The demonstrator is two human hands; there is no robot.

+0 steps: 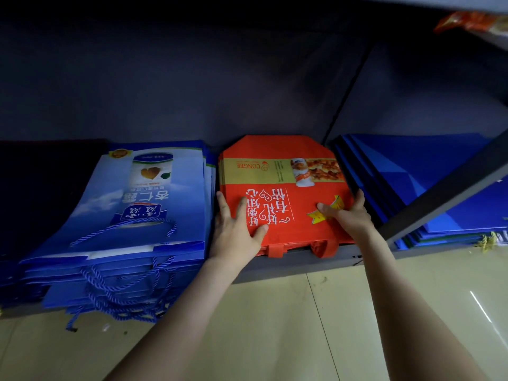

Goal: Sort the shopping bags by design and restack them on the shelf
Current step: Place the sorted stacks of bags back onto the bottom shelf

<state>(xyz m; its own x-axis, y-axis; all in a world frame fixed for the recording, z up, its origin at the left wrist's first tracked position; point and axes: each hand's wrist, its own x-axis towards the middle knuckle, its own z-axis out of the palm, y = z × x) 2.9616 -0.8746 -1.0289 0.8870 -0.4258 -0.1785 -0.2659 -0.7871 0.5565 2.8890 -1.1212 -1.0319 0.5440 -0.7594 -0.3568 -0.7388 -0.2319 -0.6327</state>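
Observation:
A stack of flat red shopping bags (pixel 283 171) with white lettering and a food picture lies on the low dark shelf (pixel 297 264), handles toward me. My left hand (pixel 236 229) lies on the stack's left edge, fingers straight along the side and thumb on top. My right hand (pixel 349 213) grips the right edge, thumb on the top bag and fingers round the side. Left of it sits a stack of blue bags (pixel 143 215) with rope handles and a can picture. Plain blue bags (pixel 412 166) lie to the right.
A slanted dark shelf post (pixel 445 196) crosses in front of the plain blue bags. Blue rope handles (pixel 121 295) hang over the shelf's front edge. Beige tiled floor (pixel 316 325) runs below. An orange packet (pixel 467 22) sits on the shelf above, top right.

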